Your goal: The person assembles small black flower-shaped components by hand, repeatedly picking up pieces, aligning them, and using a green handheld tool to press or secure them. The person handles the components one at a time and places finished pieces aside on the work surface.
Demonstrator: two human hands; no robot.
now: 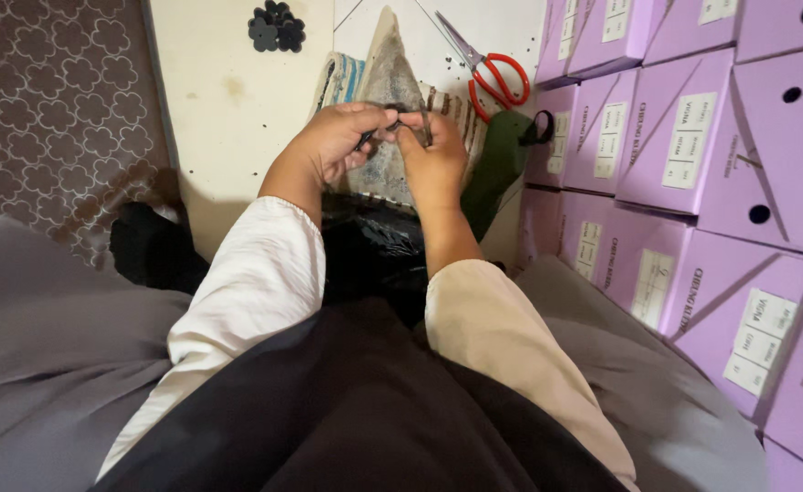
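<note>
Above my lap, my left hand [333,141] and right hand [433,159] pinch a small black strip [385,128] between fingertips; it seems light, limp, best gripped at both ends.

Shoe workshop (stacked purple boxes [684,137])

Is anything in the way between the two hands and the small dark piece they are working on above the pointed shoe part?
Nothing visible. The left hand and right hand already meet on the small dark piece, pinching it between their fingertips above the pointed shoe part. The red scissors lie apart, to the right.
</note>
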